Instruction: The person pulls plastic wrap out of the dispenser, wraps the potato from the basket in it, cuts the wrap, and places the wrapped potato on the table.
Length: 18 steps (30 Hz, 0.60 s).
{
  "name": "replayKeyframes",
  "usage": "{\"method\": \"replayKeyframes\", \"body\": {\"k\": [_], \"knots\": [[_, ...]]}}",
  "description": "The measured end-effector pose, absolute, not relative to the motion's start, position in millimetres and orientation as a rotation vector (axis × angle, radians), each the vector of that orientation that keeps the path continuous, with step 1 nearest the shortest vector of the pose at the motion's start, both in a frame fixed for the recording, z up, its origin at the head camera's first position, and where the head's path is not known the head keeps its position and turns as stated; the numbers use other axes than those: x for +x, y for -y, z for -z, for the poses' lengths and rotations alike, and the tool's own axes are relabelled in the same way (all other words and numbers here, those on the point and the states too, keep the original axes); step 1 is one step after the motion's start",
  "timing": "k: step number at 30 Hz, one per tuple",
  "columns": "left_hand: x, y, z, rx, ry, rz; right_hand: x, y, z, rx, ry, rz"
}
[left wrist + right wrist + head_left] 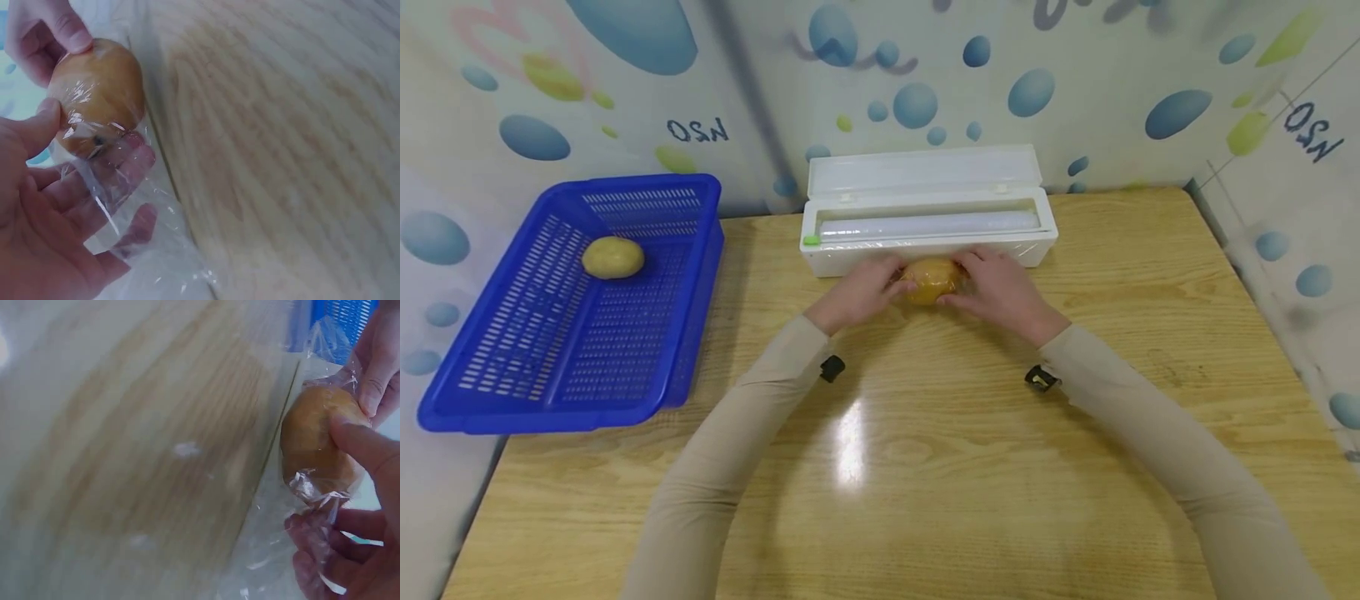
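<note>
A yellow-brown potato [932,281] with clear film around it is held between both hands, against the front of a white film box [925,250]. The left hand [862,293] grips its left end; in the left wrist view the thumb touches the potato [103,94] and the left hand's fingers [134,159] lie behind loose film. The right hand [1000,292] grips the other end; in the right wrist view its thumb presses on the potato [319,434], with fingers [312,540] bent in bunched film. Film also stretches along the box front.
A blue slotted basket [673,333] stands at the left with another potato [613,257] inside. The box lid [925,172] is raised, showing a film roll [928,226], with a green piece [812,240] at its left corner. A patterned wall borders the wooden table [940,483].
</note>
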<state>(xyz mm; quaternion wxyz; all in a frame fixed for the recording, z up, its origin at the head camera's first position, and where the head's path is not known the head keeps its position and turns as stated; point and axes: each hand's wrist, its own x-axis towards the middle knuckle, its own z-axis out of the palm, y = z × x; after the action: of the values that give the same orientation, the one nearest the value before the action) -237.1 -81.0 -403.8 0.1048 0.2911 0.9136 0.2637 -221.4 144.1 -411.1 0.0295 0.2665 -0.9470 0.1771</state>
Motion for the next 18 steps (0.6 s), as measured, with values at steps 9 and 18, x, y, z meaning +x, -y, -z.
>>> {"method": "replayKeyframes", "body": {"k": [9, 18], "knots": [[-235, 77, 403, 0.931, -2.79, -0.679, -224, -142, 414, 0.784, 2.869, -0.589], [-237, 78, 400, 0.851, -2.734, -0.803, -224, -146, 402, 0.805, 2.926, -0.763]]}}
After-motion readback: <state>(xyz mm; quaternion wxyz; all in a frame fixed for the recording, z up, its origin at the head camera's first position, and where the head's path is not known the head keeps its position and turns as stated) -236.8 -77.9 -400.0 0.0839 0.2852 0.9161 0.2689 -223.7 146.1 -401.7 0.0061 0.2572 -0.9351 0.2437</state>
